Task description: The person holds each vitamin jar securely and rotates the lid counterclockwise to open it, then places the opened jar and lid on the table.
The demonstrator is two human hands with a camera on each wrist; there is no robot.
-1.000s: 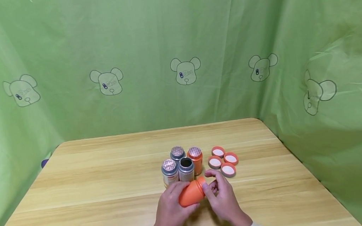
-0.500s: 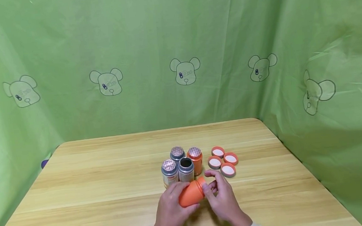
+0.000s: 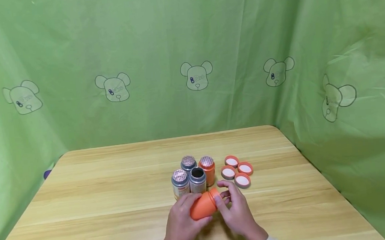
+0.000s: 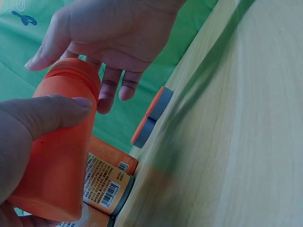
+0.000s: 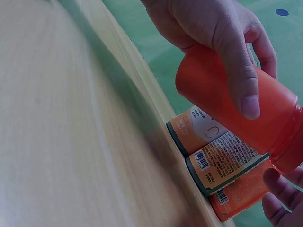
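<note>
My left hand (image 3: 182,220) grips an orange plastic bottle (image 3: 202,206) round its body and holds it tilted, mouth up to the right. In the left wrist view the thumb lies along the side of the bottle (image 4: 57,156). At the bottle's mouth, my right hand (image 3: 237,210) has its thumb by the neck and its fingers bent around the far side, the index fingertip raised. The right wrist view shows the orange neck (image 5: 289,144) just above the right fingers (image 5: 279,194). What lies under those fingertips is hidden.
Behind the hands stand an orange bottle (image 3: 208,171) with a foil seal, two dark-necked foil-sealed bottles (image 3: 180,181) and an uncapped dark-necked bottle (image 3: 198,180). Several orange-and-grey caps (image 3: 243,180) lie upturned to the right on the wooden table (image 3: 117,201). Green curtains (image 3: 152,44) enclose it.
The right thumb and fingers shift very slightly at the bottle's neck. The left hand, the held bottle and everything on the table stay in place.
</note>
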